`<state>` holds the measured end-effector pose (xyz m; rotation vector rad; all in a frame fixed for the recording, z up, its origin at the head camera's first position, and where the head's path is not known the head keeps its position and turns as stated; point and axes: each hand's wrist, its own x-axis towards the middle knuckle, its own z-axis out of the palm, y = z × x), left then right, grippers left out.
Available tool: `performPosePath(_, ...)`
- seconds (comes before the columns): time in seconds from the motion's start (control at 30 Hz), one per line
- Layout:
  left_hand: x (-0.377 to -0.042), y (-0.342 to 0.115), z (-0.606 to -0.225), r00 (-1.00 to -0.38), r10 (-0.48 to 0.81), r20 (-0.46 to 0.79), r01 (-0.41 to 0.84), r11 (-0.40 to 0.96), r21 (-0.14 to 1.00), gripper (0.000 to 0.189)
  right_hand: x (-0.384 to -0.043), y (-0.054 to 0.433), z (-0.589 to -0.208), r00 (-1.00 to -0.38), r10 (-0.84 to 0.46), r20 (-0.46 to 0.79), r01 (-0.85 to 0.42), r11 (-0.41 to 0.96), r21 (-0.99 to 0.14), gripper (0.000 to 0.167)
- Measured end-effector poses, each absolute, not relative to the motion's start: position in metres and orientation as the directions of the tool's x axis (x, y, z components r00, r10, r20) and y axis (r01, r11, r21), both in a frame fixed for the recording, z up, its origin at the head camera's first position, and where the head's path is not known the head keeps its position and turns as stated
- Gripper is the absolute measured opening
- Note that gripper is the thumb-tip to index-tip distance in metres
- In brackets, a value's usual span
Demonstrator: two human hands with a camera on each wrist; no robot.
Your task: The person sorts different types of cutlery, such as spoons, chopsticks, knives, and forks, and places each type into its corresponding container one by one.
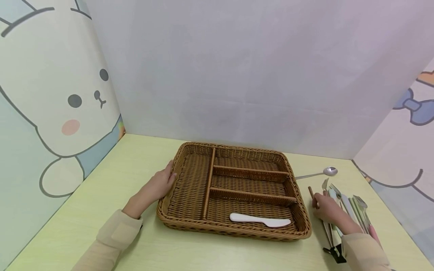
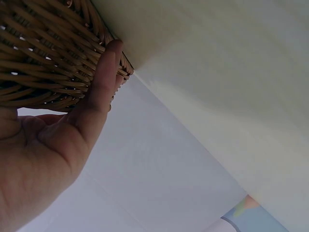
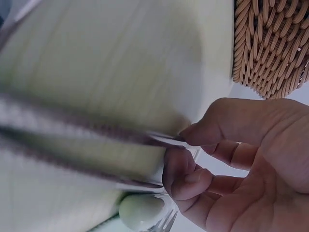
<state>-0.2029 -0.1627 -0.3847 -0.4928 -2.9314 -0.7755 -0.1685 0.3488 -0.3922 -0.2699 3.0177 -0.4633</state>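
Note:
A brown wicker basket (image 1: 207, 184) with a long left compartment and three shorter right ones sits on the table. In its front right compartment lies a white knife (image 1: 254, 218). My left hand (image 1: 159, 184) grips the basket's left side at the rim; in the left wrist view a finger (image 2: 103, 82) lies along the outside of the weave. Right of the basket, my right hand (image 1: 330, 210) pinches a thin brown-ended utensil (image 1: 310, 192) between thumb and finger. The right wrist view shows a second, similar blurred shaft (image 3: 72, 164) beside it.
Forks, knives and other cutlery (image 1: 356, 210) lie in a row under and beyond the right hand. A spoon (image 1: 329, 171) lies behind them, its handle reaching toward the basket. A pale back wall (image 1: 237, 75) and patterned side panels (image 1: 51, 94) enclose the table.

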Motion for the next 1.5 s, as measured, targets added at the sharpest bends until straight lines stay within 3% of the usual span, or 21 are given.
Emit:
performPosePath(0.2, -0.203, -0.162, -0.384, -0.948, 0.284, 0.141, 0.317, 0.821, 0.474, 0.055, -0.169, 0.348, -0.393, -0.981, -0.189, -0.055, -0.163, 0.937, -0.308, 0.016)
performPosePath(0.6, -0.203, -0.163, -0.385, -0.95, 0.284, 0.129, 0.31, 0.823, 0.476, 0.055, -0.167, 0.342, -0.387, -0.979, -0.199, 0.051, -0.205, 0.927, -0.313, 0.02)
performPosePath(1.5, -0.203, -0.163, -0.384, -0.948, 0.289, 0.131, 0.316, 0.82, 0.477, 0.055, -0.159, 0.289, -0.333, -0.93, -0.264, 0.254, -0.305, 0.942, -0.138, 0.026)
